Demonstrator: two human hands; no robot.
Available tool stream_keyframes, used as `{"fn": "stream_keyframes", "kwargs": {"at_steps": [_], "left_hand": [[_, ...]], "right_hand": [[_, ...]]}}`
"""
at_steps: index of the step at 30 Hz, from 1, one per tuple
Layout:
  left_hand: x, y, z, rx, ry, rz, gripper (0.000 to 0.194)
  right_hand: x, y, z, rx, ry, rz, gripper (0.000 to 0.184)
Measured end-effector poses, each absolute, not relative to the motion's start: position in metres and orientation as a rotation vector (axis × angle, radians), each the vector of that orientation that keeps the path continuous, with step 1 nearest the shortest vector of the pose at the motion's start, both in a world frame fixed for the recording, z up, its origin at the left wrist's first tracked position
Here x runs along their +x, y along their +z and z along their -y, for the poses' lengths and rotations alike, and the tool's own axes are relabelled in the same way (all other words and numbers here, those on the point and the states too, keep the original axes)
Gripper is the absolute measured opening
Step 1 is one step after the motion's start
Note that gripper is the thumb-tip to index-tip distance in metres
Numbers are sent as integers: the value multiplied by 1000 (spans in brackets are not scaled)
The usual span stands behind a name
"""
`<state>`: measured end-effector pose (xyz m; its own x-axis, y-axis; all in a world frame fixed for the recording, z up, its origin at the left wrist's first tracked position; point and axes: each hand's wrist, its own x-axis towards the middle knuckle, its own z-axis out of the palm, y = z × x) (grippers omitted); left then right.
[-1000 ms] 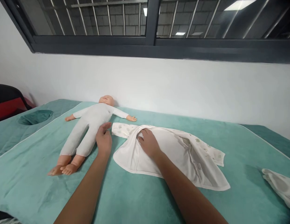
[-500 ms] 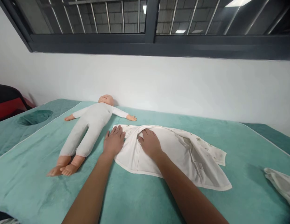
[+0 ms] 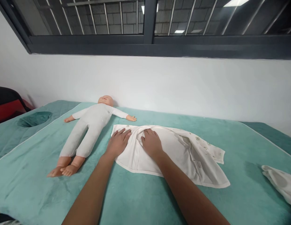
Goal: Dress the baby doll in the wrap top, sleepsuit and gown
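A white baby jacket [image 3: 173, 147] with small printed figures on its sleeves lies spread on the green bed cover, its plain inner side partly facing up. My left hand [image 3: 118, 142] rests flat on its left sleeve, fingers stretched out. My right hand [image 3: 152, 143] lies on the inside near the collar, its fingers extended and fingertips by the folded edge. To the left, a baby doll [image 3: 95, 122] in a white body lies on its back with arms spread and bare feet toward me.
A green padded bed cover [image 3: 145, 200] spreads under everything, with a round face hole [image 3: 36, 118] at the left. Another white cloth [image 3: 280, 181] lies at the right edge. Behind stand a white wall [image 3: 159, 84] and a barred window. A red and black object [image 3: 8, 106] is far left.
My left hand has slid slightly right along the jacket's sleeve. My right hand has barely moved, and the doll stays where it was.
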<state>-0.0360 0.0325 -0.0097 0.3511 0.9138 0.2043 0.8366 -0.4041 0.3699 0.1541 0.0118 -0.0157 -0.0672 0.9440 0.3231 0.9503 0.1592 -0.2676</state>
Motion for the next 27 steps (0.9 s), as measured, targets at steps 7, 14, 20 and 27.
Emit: {"fn": "stream_keyframes", "kwargs": {"at_steps": [7,14,20,27], "left_hand": [[-41,-19,-41,2384,415,-1945,51],[-40,-22,-39,2414,429,-1984,49],[-41,-24,-41,2418,383,-1996,49],[-42,-25,-43,2408,386,-1989,47]], "right_hand": [[180,-10,17,-1720,219,2035,41],[338,23,86,-2060,-43,1250,40],[419,23,126,-2650,114,1159,54],[421,16,114,-2135,158,1019,39]]}}
